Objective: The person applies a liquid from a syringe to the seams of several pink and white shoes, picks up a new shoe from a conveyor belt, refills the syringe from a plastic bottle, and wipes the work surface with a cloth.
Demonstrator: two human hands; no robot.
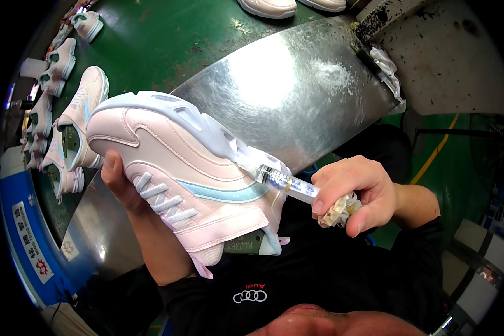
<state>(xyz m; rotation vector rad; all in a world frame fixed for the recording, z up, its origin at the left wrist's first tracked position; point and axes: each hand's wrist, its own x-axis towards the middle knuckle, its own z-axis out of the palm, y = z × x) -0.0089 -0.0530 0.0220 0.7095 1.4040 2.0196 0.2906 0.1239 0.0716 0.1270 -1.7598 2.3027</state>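
A pale pink sneaker (193, 159) with a light blue stripe, white laces and a white sole is tilted on its side in front of my chest. My left hand (119, 182) grips it around the toe and lace side, thumb showing and the other fingers hidden behind the shoe. My right hand (367, 187) is closed around a clear syringe (288, 183). Crumpled whitish wrapping (339, 210) covers the syringe's back end, between thumb and fingers. The syringe's tip is at the line between upper and sole, near the heel; whether it touches cannot be made out.
A shiny metal plate (252, 84) with a white powdery patch (333, 75) lies on the green worktop (151, 42). Several similar sneakers (84, 103) line the left side. Two soles (269, 8) show at the top. A grey metal panel (459, 61) stands right, beside crumpled white plastic (387, 70).
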